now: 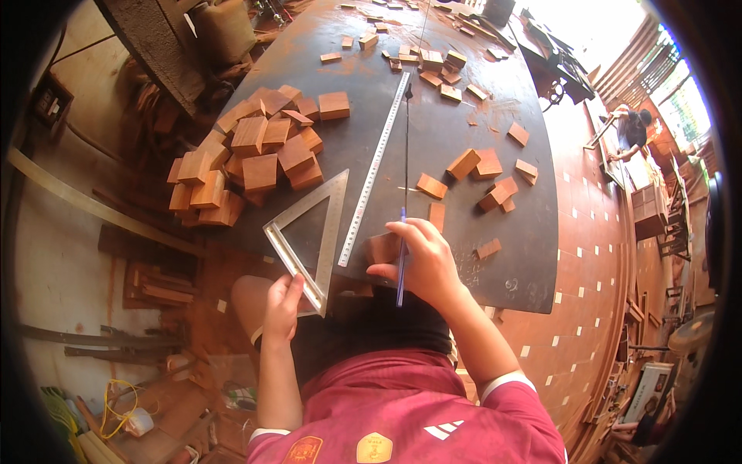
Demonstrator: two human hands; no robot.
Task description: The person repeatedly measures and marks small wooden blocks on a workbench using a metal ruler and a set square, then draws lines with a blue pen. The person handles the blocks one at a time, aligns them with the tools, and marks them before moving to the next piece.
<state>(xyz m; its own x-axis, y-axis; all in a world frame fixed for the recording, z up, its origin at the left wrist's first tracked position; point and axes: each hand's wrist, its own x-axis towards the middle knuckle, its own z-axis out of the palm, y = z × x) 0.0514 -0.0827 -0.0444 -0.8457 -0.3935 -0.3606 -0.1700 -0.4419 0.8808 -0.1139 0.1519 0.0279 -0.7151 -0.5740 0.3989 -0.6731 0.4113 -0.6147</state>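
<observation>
My left hand (284,308) is closed on the lower corner of a metal triangular set square (334,224), which is tilted over the table's near edge. In my right hand (427,259) is a blue pen (401,267), held between the fingers. A small reddish-brown wood block (381,249) sits at the table edge beside the right thumb and fingertips, partly hidden by them; whether they grip it I cannot tell. A white measuring strip (375,166) runs away from me along the dark tabletop, just left of a narrow dark slot (406,147).
A heap of wood blocks (261,139) covers the table's left side. Loose blocks (464,164) lie on the right, and several offcuts (433,62) with sawdust at the far end. Tiled floor (568,271) borders the table's right edge; another person (634,131) works beyond it.
</observation>
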